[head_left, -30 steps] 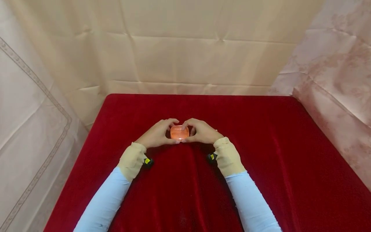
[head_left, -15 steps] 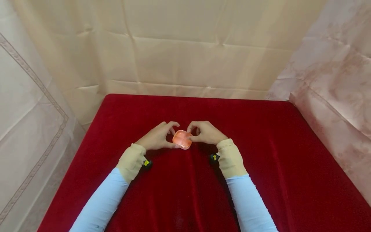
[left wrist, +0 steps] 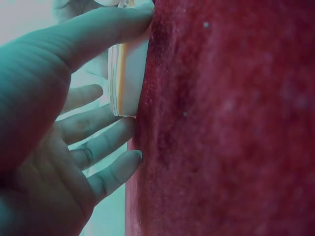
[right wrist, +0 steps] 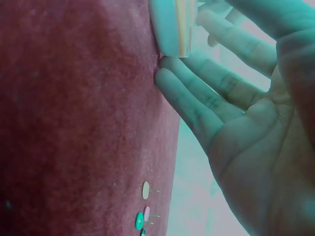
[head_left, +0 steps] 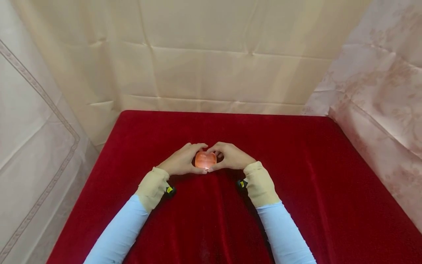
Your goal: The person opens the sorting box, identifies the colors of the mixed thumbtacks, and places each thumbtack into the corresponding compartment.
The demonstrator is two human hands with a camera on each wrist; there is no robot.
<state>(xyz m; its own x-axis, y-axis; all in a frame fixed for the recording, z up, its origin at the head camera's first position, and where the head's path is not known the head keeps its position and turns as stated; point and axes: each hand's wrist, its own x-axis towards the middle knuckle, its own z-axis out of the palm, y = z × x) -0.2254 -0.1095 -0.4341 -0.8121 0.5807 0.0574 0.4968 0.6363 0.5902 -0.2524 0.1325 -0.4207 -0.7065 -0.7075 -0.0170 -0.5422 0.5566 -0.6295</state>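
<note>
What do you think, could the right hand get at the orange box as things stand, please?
Probably yes: the right hand curves round one side of the orange box, with nothing visible between them.

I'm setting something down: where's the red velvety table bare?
Between the pale-blue sleeves, and right of the right one. Crowded: left hand and right hand, holding an orange rounded-square case; small coloured discs near the right hand.

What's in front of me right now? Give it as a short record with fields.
Object: orange box
Left hand: holds the orange box from its left side
Right hand: holds the orange box from its right side
Height: on or just above the red cloth, cannot tell which
Also visible: small round-headed tacks by the red cloth, in the right wrist view only
</note>
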